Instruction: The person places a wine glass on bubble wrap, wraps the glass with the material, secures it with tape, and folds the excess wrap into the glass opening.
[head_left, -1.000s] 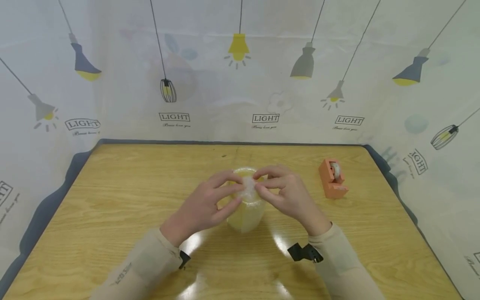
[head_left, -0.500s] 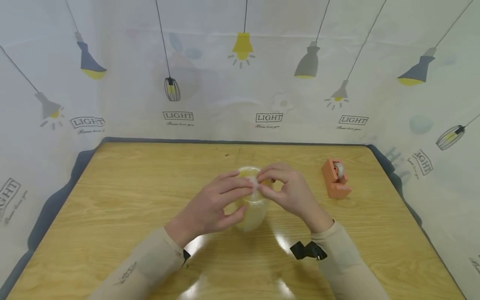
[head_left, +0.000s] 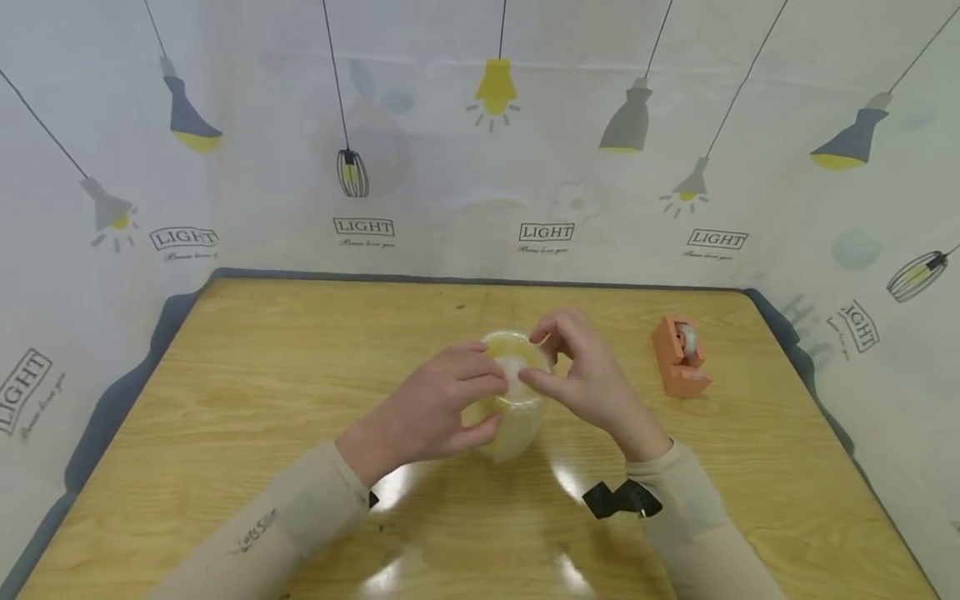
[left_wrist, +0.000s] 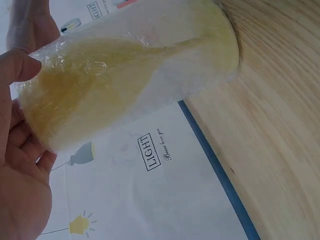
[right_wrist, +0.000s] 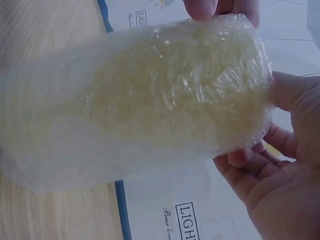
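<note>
A tall cylinder (head_left: 515, 432) wrapped in clear, shiny bubble wrap stands upright on the table, with yellow and whitish areas showing through. A pale patch of wrap (head_left: 514, 375) covers part of its top end. My left hand (head_left: 427, 408) holds the cylinder's upper end, thumb on the near side and fingers bent over the top. From the other side my right hand (head_left: 588, 379) grips the top, its thumb on the pale patch and its bent fingers at the far right rim. Both wrist views show the wrapped side (left_wrist: 135, 75) close up, with the wrap's surface (right_wrist: 150, 95) creased and glossy.
A salmon-coloured tape dispenser (head_left: 681, 367) with a roll of clear tape stands to the right on the wooden table (head_left: 300, 350). A pale curtain (head_left: 442, 183) printed with lamps surrounds the table's back and sides.
The right hand's fingers have spread from a pinch at the middle of the top to the far right rim. The left fingers have shifted slightly right. The view has shifted slightly.
</note>
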